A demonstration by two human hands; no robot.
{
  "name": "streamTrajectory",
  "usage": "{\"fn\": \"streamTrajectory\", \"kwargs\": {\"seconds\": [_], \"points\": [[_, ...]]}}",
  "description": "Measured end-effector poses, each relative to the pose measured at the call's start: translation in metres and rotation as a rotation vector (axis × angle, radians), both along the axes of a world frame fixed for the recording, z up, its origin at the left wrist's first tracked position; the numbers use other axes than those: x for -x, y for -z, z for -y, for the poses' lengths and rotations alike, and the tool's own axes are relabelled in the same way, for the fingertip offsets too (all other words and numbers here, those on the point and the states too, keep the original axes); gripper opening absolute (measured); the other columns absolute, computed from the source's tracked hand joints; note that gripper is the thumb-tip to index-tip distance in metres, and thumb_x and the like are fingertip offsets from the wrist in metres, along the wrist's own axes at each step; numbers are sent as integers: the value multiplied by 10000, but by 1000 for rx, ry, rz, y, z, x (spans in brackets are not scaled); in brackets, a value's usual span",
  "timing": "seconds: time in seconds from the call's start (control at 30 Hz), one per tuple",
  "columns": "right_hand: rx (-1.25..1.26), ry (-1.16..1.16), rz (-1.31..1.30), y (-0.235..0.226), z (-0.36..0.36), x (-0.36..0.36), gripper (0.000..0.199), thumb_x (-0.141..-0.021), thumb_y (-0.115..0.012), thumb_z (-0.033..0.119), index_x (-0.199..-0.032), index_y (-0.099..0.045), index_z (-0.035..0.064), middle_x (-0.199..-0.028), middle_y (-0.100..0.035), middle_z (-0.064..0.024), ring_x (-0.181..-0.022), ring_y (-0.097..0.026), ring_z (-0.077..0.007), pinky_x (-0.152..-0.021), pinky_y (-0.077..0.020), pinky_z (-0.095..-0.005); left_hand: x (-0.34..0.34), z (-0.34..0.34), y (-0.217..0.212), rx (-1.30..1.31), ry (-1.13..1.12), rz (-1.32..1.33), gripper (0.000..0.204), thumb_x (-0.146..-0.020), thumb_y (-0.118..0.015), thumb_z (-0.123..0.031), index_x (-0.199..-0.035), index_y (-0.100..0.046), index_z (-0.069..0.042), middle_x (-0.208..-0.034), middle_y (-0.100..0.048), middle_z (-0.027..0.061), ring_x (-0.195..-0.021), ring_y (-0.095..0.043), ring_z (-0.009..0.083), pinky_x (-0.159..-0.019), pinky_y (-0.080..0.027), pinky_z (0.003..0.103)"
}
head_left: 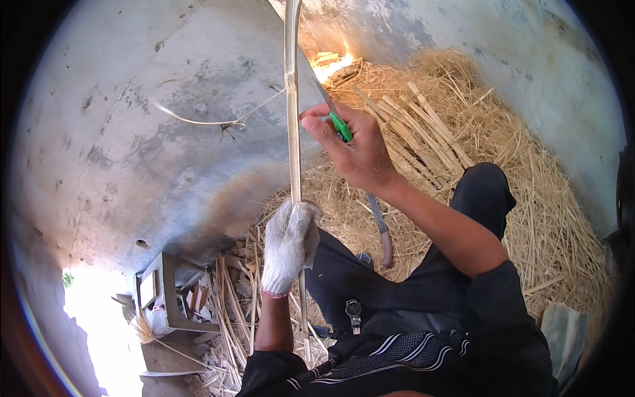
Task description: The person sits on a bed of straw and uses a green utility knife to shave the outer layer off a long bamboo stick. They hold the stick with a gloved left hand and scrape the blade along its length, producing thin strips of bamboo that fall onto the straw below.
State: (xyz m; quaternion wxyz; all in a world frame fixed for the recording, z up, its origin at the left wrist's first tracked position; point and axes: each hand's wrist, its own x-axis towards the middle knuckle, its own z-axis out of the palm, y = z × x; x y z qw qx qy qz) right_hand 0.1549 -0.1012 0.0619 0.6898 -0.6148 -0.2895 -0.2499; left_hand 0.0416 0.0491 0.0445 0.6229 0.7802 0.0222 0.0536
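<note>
1. the pale strip [295, 152] runs lengthwise away from the body, left of the right hand [357, 149].
2. the gloved left hand [286, 241] wraps its lower stretch.
3. the right grasps a green-handled knife [340, 127] beside it; contact unclear.

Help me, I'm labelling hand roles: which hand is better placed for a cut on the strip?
Probably the right hand: it holds the green-handled knife close to the pale strip. The gloved left hand grips that strip, so it seems better placed for steadying.
</note>
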Motion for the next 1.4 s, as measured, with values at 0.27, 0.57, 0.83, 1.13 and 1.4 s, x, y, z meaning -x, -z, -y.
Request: {"fn": "streamTrajectory", "kwargs": {"seconds": [0.27,0.57,0.83,1.13,1.4], "points": [[83,250,417,-10,19,-16,187,-765,-773,88,-934,-698,59,-621,-580,-60,-532,-590,-193,-485,-430,-321,0,0,20,-438,-148,129,244,-978,-563,-257,-904,-613,-31,-525,-498,34,-436,-477,123,-445,-373,293],[63,490,324,-7,23,-30,124,-820,-741,115,-771,-649,47,-610,-571,-54,-530,-553,-141,-476,-407,-284,-1,17,33,-790,-225,354,223,-962,-597,-235,-902,-600,-21,-555,-498,143,-482,-492,209,-478,-392,355],[-210,465,-208,-12,159,-87,198,-906,-687,210,-878,-640,19,-600,-529,11,-425,-392,-84,-471,-347,-255,16,-4,57,-423,-286,-13,282,-996,-529,-292,-956,-684,-60,-591,-482,-26,-508,-413,37,-475,-350,236],[70,-144,-370,-19,81,-39,302,-964,-603,327,-1092,-705,73,-683,-641,-24,-399,-378,-23,-376,-287,-212,15,-3,29,-311,-253,64,278,-1017,-487,-252,-1063,-667,-44,-627,-484,-24,-567,-407,52,-521,-349,240],[-29,-365,-309,5,57,-41,254,-951,-596,248,-964,-739,39,-734,-700,-39,-431,-378,-29,-415,-295,-231,18,16,27,-515,-236,173,142,-916,-635,-115,-1007,-650,-7,-821,-591,12,-708,-493,77,-657,-438,250]]}}
